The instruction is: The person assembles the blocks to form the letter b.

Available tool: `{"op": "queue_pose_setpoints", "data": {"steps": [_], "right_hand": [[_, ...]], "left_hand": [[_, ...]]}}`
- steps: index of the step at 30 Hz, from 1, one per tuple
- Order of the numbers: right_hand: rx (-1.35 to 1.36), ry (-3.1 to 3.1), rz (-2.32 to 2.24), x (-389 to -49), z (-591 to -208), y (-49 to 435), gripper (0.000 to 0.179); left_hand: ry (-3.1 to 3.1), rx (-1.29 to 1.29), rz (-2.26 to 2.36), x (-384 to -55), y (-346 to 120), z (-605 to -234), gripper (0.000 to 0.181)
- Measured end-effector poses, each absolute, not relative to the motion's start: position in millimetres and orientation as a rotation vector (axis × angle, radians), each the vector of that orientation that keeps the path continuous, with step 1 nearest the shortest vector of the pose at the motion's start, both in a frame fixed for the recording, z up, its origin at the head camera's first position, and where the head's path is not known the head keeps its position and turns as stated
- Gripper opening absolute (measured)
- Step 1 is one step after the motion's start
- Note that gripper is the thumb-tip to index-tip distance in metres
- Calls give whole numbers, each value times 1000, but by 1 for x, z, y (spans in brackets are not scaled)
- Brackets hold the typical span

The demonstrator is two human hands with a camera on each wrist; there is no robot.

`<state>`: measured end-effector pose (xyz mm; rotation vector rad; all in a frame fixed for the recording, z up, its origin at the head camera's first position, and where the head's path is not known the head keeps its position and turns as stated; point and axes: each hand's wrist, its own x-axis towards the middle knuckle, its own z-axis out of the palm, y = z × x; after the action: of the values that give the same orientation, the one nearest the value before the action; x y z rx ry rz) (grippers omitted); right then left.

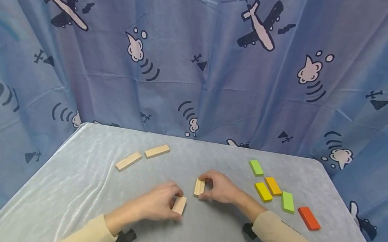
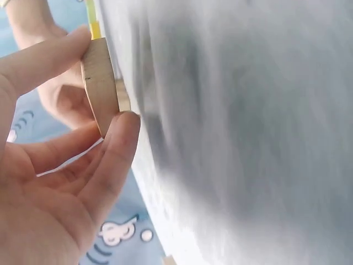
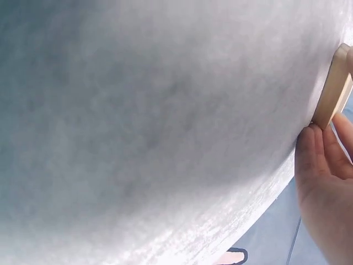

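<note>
My left hand [image 1: 158, 203] pinches a plain wooden block [image 1: 179, 204] by its two ends, between thumb and fingers. In the left wrist view that wooden block [image 2: 101, 88] appears raised, with its broad side toward the camera. To the right and slightly farther back, my right hand [image 1: 222, 188] grips plain wooden blocks [image 1: 199, 188] by their ends, thumb near and fingers far. A lengthwise seam suggests two pieces side by side. At the right wrist view's edge this wood [image 3: 332, 91] sits at the tablecloth, partly cut off. A gap separates the two hands' blocks.
Two plain wooden blocks, one nearer [image 1: 128, 161] and one farther [image 1: 157, 151], lie at the back left. Right of my right hand lie green [image 1: 256, 167], yellow [image 1: 263, 192], orange [image 1: 273, 186] and red [image 1: 309, 218] blocks. A blue curtain [image 1: 174, 52] hangs behind the grey-covered table [image 1: 95, 190].
</note>
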<state>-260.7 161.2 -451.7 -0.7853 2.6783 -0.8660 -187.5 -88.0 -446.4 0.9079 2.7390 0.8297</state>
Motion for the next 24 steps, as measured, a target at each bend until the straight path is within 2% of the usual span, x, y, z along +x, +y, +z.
{"op": "queue_pose_setpoints", "data": {"steps": [9,24], "right_hand": [[-780,2667,-886,-260,-452,160,54],[-759,2626,-951,-264,-451,161,56]], "left_hand": [[2737,866,684,-182,-71,-451,57],[2638,730,825,-183,-80,-446,59]]}}
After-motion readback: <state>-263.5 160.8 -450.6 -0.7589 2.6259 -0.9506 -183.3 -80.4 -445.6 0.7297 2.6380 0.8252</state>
